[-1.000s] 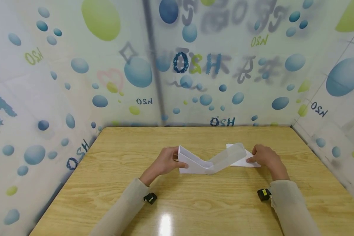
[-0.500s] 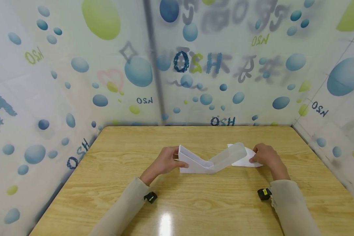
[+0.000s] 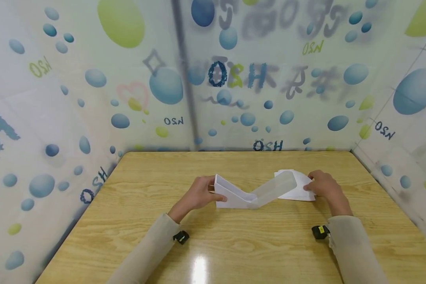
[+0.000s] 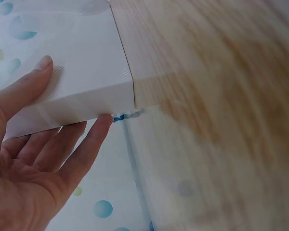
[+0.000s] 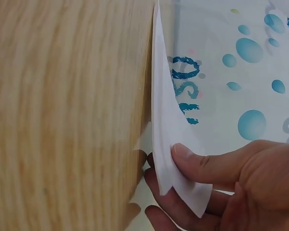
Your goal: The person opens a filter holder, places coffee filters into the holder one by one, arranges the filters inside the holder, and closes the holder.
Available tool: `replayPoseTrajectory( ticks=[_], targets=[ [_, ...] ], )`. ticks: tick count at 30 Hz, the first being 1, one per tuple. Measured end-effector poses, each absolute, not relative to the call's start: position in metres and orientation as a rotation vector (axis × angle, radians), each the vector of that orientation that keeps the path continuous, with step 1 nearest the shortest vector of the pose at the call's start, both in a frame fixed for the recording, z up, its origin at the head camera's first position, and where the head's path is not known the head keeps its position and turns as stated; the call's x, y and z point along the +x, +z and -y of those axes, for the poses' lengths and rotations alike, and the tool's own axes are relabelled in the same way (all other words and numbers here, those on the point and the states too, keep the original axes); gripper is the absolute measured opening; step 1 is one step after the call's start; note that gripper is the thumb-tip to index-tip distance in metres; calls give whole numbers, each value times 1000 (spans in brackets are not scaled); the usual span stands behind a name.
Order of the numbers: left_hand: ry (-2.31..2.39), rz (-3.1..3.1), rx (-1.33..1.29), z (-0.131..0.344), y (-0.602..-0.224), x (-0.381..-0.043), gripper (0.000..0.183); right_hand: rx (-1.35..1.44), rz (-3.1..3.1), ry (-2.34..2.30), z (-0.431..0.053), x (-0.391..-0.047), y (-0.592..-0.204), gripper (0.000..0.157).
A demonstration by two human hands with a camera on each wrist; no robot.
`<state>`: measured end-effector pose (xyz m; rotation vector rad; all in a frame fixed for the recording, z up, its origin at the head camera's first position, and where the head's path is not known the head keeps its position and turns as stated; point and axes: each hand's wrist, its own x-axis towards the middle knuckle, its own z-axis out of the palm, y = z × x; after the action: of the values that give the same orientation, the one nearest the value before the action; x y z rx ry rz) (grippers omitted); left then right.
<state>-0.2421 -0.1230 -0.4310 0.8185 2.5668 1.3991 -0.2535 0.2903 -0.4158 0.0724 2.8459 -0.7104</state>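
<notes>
A white box [image 3: 232, 198] with a sloping open top stands on the table, and its translucent lid [image 3: 274, 187] slants up to the right. My left hand [image 3: 200, 193] grips the box's tall left end. The left wrist view shows the thumb on one face of the box [image 4: 89, 89] and the fingers along its narrow side. To the right, my right hand [image 3: 324, 184] pinches the edge of a few white paper sheets [image 3: 299, 192], partly behind the lid. In the right wrist view the sheets [image 5: 163, 110] bend up between thumb and fingers, their edges slightly fanned.
The wooden table [image 3: 234, 244] reaches back to a wall sheet [image 3: 234, 110] printed with blue and green drops. Similar printed panels flank both sides. A small black device [image 3: 181, 237] sits at the left wrist and another black device [image 3: 320, 232] at the right.
My right hand has shifted slightly right and back, and the sheets' right edge has bent up with it, baring more white paper. My left hand and the box have stayed in place.
</notes>
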Motion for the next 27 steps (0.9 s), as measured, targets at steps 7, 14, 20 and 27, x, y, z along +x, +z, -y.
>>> replayPoseTrajectory(
  ticks=[7,14,20,27],
  targets=[
    [1405,-2567,825,124,-431,-242,33,120,-2865,-734,-292,-252,-413,42],
    [1428,-2553,820,125,-432,-242,34,114,-2920,-713,-292,-253,-411,41],
    [1434,-2542,822,124,-433,-243,34,87,-2927,-723,-298,-253,-409,47],
    [1419,-2550,814,124,-432,-243,34,11,-2947,-772,-305,-254,-405,49]
  ],
)
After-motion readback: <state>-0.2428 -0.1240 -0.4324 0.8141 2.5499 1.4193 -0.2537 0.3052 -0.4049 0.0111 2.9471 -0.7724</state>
